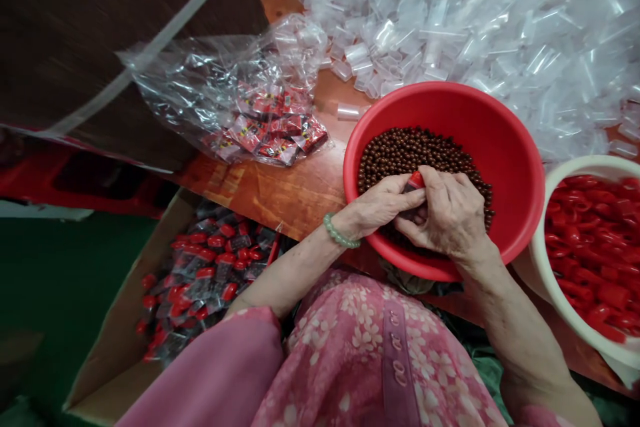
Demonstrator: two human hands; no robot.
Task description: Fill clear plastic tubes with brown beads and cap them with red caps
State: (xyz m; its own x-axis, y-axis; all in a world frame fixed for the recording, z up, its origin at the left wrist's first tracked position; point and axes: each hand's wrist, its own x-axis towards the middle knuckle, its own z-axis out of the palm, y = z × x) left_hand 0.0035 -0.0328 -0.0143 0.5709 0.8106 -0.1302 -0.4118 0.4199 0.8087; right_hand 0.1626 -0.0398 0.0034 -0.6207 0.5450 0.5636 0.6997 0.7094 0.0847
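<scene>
The person's two hands meet low inside the rim of a wide red plastic bowl [510, 160], just over a heap of glossy, round brown beads [420, 147]. The left hand [387, 203] comes in from the side, wrist nearly straight (a pale green beaded bracelet [341, 232] circles it), thumb and fingers closed on a small red-topped container [417, 179]. The right hand [447, 210] arches across, knuckles up, fingers bent around the same piece, so I can't make out most of it. Both forearms slant forward and inward. The bowl sits on the orange-brown wooden bench [240, 193], just beside a round cream tub [540, 240] of shiny red plastic caps [595, 240].
</scene>
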